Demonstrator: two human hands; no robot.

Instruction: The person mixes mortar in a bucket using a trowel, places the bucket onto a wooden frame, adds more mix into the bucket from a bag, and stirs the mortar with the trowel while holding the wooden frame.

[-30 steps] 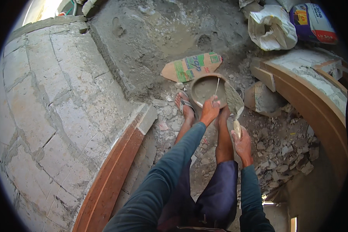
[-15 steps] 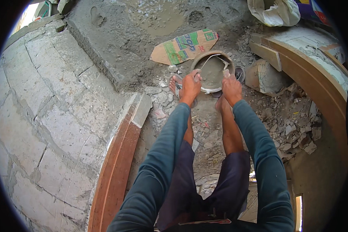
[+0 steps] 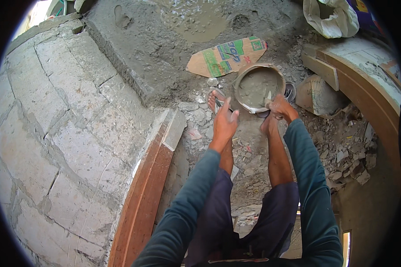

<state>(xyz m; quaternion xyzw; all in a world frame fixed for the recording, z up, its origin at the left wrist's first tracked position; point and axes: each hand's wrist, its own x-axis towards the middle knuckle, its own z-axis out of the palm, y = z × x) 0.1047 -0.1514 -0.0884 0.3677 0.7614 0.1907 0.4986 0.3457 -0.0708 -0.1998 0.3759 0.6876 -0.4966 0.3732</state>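
A round bucket [image 3: 280, 75] filled with wet grey mortar [image 3: 257, 86] stands on the rubble ground between and ahead of my feet. My left hand [image 3: 226, 126] is off the bucket, near its left side, with thumb and forefinger apart and nothing in it. At the near right of the rim is my right hand [image 3: 282, 108], its fingers curled and slightly blurred. A small pale piece [image 3: 268, 96] juts from beside those fingers over the mortar. What the fingers grip is partly hidden.
Flattened printed cardboard [image 3: 227, 57] lies beyond the bucket, before wet cement [image 3: 200, 24]. A block wall [image 3: 71, 129] with a reddish wooden beam [image 3: 142, 191] rises at left. On the right are a grey lump [image 3: 317, 95], a curved wooden edge [image 3: 365, 80], broken rubble [image 3: 349, 160] and a white sack [image 3: 332, 20].
My left hand has let go of the bucket's strap-like handle and drawn back toward me. The raised handle has dropped from sight. My right hand stays at the rim, turned inward.
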